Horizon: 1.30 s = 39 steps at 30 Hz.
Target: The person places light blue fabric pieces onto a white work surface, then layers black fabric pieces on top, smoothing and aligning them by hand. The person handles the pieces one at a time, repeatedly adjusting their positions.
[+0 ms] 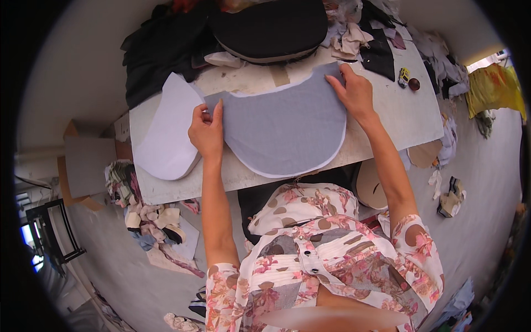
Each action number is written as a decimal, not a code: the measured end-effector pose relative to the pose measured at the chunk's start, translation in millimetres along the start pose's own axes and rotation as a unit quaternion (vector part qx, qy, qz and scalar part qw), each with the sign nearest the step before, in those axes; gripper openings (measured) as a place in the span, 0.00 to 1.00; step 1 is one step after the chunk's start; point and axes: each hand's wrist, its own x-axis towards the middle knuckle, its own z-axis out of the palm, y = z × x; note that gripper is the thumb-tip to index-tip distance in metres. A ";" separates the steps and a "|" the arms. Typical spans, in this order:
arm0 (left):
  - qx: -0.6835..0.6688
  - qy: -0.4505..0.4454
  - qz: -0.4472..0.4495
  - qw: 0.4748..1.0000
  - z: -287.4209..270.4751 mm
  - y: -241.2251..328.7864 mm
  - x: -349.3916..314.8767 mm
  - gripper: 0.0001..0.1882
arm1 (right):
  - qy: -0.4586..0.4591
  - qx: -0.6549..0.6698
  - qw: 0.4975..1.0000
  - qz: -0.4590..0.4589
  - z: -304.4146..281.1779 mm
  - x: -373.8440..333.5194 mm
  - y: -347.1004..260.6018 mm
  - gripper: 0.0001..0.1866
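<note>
A grey-blue cut fabric piece with a curved lower edge lies over a white layer of similar shape, whose rim shows along the bottom. At its upper left corner my left hand is closed, thumb and fingers pinching the cloth. My right hand pinches the upper right corner between thumb and fingers. Close to my left hand lies a stack of white crescent-shaped pieces. Beyond the grey piece sits a stack of black, rounded cut pieces.
Dark cloth covers the table's far left corner. Fabric scraps and a small yellow toy car beside a round brown item lie at the right. Scraps and a sandal are on the floor; a cardboard box stands left.
</note>
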 end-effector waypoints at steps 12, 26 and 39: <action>0.158 -0.175 0.308 0.922 5.2 11.0 -24.8 0.31 | -0.129 -0.100 0.971 -0.174 -0.7 -36.0 -34.3 0.35; -0.071 -0.109 0.243 0.961 1.5 5.4 -29.4 0.30 | -0.019 -0.066 0.979 -0.194 -9.7 -20.2 -46.6 0.23; -0.304 0.293 -0.048 0.905 -98.2 -74.0 -36.9 0.18 | -0.219 0.250 0.879 -0.341 122.9 -10.4 -287.5 0.09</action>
